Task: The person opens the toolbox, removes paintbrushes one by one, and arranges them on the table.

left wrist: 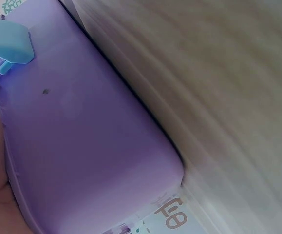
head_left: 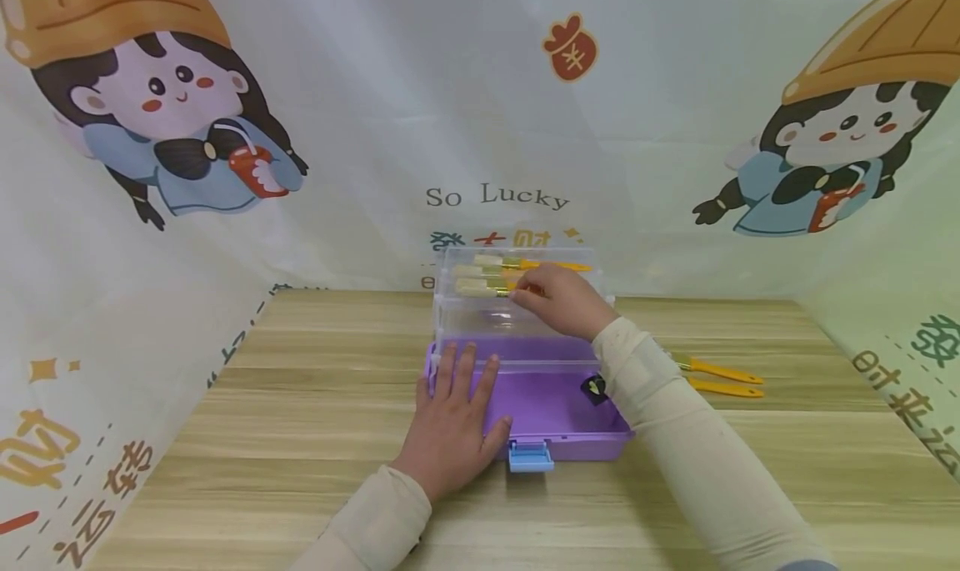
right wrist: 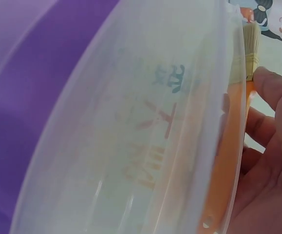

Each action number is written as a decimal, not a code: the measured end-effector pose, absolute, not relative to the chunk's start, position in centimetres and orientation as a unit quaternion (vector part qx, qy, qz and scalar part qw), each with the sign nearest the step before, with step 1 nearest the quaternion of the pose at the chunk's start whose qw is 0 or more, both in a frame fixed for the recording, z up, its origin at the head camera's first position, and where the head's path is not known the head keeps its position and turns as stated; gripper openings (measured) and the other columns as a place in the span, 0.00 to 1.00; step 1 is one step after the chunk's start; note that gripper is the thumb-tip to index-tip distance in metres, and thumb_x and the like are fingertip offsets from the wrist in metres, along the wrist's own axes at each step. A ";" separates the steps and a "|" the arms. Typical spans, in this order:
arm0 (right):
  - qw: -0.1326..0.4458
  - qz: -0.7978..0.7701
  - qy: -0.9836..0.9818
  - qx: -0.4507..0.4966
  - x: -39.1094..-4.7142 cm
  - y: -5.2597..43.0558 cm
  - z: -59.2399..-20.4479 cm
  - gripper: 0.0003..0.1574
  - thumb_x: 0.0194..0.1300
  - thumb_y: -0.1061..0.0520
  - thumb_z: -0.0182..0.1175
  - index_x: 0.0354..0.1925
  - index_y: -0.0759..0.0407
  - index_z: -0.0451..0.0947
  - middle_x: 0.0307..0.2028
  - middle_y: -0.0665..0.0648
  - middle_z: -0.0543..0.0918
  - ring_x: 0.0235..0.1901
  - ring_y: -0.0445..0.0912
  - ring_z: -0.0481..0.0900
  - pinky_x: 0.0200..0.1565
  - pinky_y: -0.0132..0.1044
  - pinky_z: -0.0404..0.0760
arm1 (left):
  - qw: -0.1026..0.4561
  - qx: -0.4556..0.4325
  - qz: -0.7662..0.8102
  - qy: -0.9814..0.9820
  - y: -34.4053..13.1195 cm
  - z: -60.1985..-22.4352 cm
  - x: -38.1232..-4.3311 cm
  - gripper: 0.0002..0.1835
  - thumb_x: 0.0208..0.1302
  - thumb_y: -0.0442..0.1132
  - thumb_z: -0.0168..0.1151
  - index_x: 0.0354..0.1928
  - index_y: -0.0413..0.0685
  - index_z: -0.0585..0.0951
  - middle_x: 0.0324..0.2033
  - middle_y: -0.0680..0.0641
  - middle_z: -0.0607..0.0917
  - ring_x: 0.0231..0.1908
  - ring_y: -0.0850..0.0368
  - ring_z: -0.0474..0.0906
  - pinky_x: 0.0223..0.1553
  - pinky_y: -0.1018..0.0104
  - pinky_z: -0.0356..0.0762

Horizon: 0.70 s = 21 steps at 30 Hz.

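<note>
An open purple box (head_left: 555,446) with a light-blue latch (head_left: 531,457) stands on the table. Its raised clear tray (head_left: 525,254) holds several paintbrushes with pale bristles and orange handles. My right hand (head_left: 562,300) is over the tray and pinches the nearest paintbrush (right wrist: 235,117) close below the bristles, thumb at the metal band; part of the handle shows through the tray's clear wall in the right wrist view. My left hand (head_left: 453,429) rests with fingers spread on the box's front left part, thumb near the latch.
Two more orange-handled brushes (head_left: 726,387) lie on the wooden table (head_left: 330,404) right of the box, partly behind my right sleeve. A small black piece (head_left: 595,389) sits inside the box at the right. A printed cloth (head_left: 390,121) hangs behind and along both sides.
</note>
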State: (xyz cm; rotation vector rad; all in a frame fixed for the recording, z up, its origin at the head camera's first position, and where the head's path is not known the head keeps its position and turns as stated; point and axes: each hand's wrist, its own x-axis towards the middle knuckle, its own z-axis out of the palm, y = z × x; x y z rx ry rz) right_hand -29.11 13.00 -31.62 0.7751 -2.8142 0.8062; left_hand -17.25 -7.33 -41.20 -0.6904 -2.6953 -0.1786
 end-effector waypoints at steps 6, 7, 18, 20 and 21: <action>0.076 0.269 -0.923 0.263 -29.0 13.1 -31.6 0.14 0.70 0.49 0.62 0.45 0.58 0.83 0.37 0.53 0.80 0.36 0.48 0.76 0.40 0.43 0.76 | 0.176 -0.244 -0.056 -0.952 -7.3 -41.2 -17.3 0.40 0.71 0.63 0.44 0.77 0.47 0.58 0.75 0.35 0.52 0.75 0.35 0.39 0.62 0.28 0.56; 0.079 0.270 -0.922 0.264 -28.9 13.1 -31.7 0.14 0.70 0.49 0.63 0.45 0.58 0.83 0.38 0.53 0.80 0.36 0.48 0.76 0.41 0.43 0.76 | 0.176 -0.244 -0.055 -0.952 -7.3 -41.2 -17.3 0.40 0.71 0.63 0.44 0.77 0.47 0.58 0.75 0.35 0.52 0.75 0.35 0.39 0.62 0.28 0.56; 0.126 0.267 -0.915 0.274 -27.9 13.7 -31.0 0.19 0.67 0.49 0.66 0.51 0.59 0.83 0.43 0.55 0.81 0.42 0.49 0.78 0.46 0.44 0.79 | 0.177 -0.244 -0.055 -0.952 -7.3 -41.2 -17.3 0.40 0.71 0.63 0.44 0.77 0.47 0.58 0.75 0.36 0.53 0.75 0.35 0.39 0.62 0.28 0.56; 0.137 0.266 -0.913 0.278 -27.6 14.0 -30.7 0.20 0.67 0.50 0.66 0.51 0.60 0.83 0.43 0.55 0.81 0.42 0.49 0.79 0.46 0.45 0.79 | 0.179 -0.244 -0.054 -0.952 -7.3 -41.3 -17.3 0.40 0.71 0.63 0.45 0.77 0.47 0.58 0.75 0.36 0.53 0.75 0.35 0.39 0.62 0.28 0.57; 0.141 0.265 -0.912 0.280 -27.5 14.2 -30.6 0.20 0.67 0.50 0.66 0.51 0.60 0.83 0.44 0.55 0.81 0.42 0.50 0.79 0.47 0.45 0.79 | 0.180 -0.243 -0.054 -0.952 -7.3 -41.3 -17.3 0.40 0.71 0.62 0.45 0.77 0.47 0.59 0.75 0.36 0.53 0.75 0.35 0.40 0.62 0.28 0.57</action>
